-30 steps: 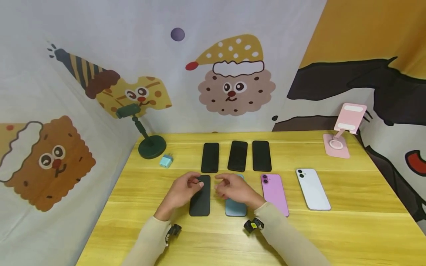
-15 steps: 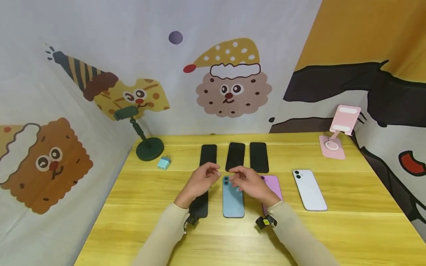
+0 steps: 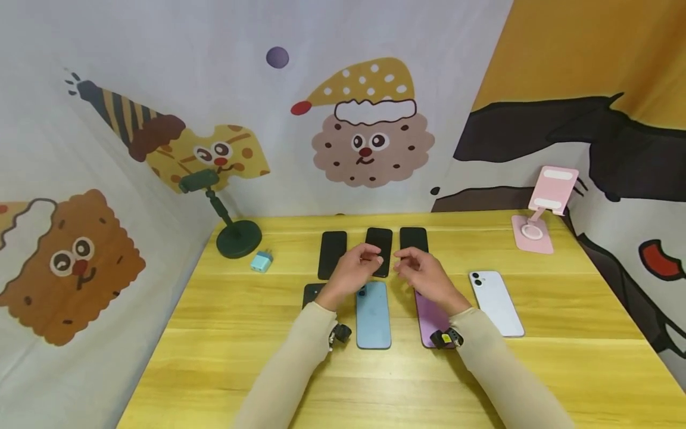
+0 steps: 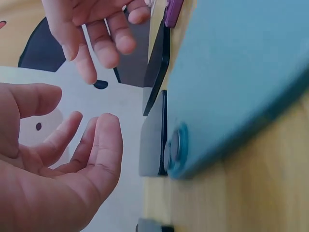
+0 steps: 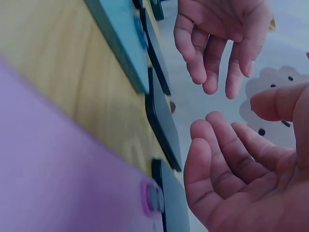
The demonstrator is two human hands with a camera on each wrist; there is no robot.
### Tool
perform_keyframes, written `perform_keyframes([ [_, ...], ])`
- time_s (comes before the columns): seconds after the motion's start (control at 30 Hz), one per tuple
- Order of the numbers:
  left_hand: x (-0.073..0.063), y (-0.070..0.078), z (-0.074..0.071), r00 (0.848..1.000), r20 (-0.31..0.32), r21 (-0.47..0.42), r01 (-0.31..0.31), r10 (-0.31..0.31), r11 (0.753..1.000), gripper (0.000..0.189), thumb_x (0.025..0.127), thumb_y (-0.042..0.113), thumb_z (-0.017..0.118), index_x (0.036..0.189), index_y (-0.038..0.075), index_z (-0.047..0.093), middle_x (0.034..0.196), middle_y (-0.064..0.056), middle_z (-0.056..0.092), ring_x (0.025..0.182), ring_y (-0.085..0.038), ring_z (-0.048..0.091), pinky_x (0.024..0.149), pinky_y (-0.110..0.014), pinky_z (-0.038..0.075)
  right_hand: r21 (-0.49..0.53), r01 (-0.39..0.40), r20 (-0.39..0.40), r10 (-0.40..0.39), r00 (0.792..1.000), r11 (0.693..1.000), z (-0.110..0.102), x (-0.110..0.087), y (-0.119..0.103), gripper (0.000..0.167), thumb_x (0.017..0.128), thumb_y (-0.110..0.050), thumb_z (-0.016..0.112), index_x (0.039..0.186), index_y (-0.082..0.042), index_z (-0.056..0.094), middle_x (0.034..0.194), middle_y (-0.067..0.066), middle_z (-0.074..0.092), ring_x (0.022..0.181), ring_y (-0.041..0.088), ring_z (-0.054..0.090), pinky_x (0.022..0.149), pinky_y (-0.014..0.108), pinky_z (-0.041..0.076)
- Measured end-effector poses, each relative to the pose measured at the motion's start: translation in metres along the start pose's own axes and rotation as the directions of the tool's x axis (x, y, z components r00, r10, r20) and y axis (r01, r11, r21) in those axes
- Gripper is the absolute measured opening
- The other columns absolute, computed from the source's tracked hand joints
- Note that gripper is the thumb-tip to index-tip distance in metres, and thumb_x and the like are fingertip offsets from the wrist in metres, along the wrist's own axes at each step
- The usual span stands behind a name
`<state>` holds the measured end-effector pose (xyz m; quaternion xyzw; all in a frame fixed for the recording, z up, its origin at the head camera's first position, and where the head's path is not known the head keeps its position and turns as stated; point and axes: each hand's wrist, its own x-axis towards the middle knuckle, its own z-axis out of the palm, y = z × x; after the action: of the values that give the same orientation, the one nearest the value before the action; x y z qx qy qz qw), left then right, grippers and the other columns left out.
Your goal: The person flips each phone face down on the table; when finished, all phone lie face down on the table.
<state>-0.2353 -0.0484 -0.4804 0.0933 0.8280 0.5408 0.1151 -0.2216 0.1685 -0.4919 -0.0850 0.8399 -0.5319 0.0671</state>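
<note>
My left hand (image 3: 351, 275) hovers over the top of a blue smartphone (image 3: 374, 322), fingers loosely bent around nothing. Facing it, my right hand (image 3: 429, 280) hangs above a purple smartphone (image 3: 430, 322) and covers its upper part. A gap separates the two hands, and both palms look bare in the wrist views. Behind them, three black smartphones lie in a row: left (image 3: 330, 256), middle (image 3: 383, 244) and right (image 3: 414, 237), the last partly covered by my right hand. Another black phone (image 3: 311, 293) at front left is mostly hidden beneath my left forearm.
A white smartphone (image 3: 495, 304) lies to the right of my right wrist. At the back left stand a dark green phone stand (image 3: 238, 238) and a light blue charger plug (image 3: 261, 261). A pink phone stand (image 3: 532, 231) occupies the back right corner, before a cartoon-printed curtain (image 3: 214, 71).
Both hands have moved right and farther back, from the black and blue phones at front left to above the blue and purple ones. The phones stay in place.
</note>
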Motion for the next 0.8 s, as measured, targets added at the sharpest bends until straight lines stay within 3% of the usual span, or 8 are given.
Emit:
perform_keyframes([
  [0.17, 0.018, 0.008, 0.017, 1.000, -0.016, -0.037, 0.012, -0.012, 0.999, 0.035, 0.108, 0.029, 0.063, 0.139, 0.012, 0.065, 0.123, 0.000, 0.070, 0.111, -0.018, 0.069, 0.090, -0.038, 0.058, -0.031, -0.011, -0.062, 0.009, 0.998, 0.999, -0.018, 0.010, 0.007, 0.039, 0.105, -0.018, 0.062, 0.140, -0.001, 0.061, 0.117, 0.021, 0.074, 0.100, 0.034, 0.072, 0.072, 0.035, 0.060],
  [0.43, 0.038, 0.012, 0.043, 1.000, -0.013, -0.072, 0.021, -0.022, 0.997, 0.037, 0.107, 0.023, 0.063, 0.142, 0.011, 0.063, 0.132, -0.007, 0.068, 0.122, -0.025, 0.066, 0.100, -0.043, 0.057, -0.048, -0.027, -0.150, 0.020, 0.988, 0.998, -0.035, 0.022, 0.027, 0.042, 0.107, -0.024, 0.062, 0.142, -0.002, 0.060, 0.118, 0.020, 0.072, 0.103, 0.036, 0.070, 0.073, 0.028, 0.059],
  [0.63, 0.046, 0.010, 0.055, 0.999, -0.008, -0.061, 0.042, -0.042, 0.997, 0.046, 0.107, 0.025, 0.064, 0.149, 0.009, 0.057, 0.147, -0.016, 0.061, 0.135, -0.031, 0.058, 0.108, -0.051, 0.053, -0.107, -0.055, -0.207, 0.032, 0.978, 0.993, -0.044, 0.028, 0.038, 0.045, 0.108, -0.029, 0.060, 0.145, -0.003, 0.058, 0.126, 0.020, 0.068, 0.115, 0.036, 0.066, 0.092, 0.044, 0.057],
  [0.8, 0.050, 0.012, 0.062, 0.998, -0.012, -0.061, 0.054, -0.055, 0.997, 0.050, 0.107, 0.026, 0.063, 0.153, 0.009, 0.054, 0.151, -0.019, 0.058, 0.138, -0.032, 0.057, 0.107, -0.052, 0.054, -0.095, -0.137, -0.203, 0.115, 0.972, 0.986, -0.049, 0.028, 0.040, 0.056, 0.108, -0.029, 0.059, 0.155, 0.000, 0.047, 0.146, 0.027, 0.056, 0.133, 0.043, 0.056, 0.108, 0.058, 0.051],
])
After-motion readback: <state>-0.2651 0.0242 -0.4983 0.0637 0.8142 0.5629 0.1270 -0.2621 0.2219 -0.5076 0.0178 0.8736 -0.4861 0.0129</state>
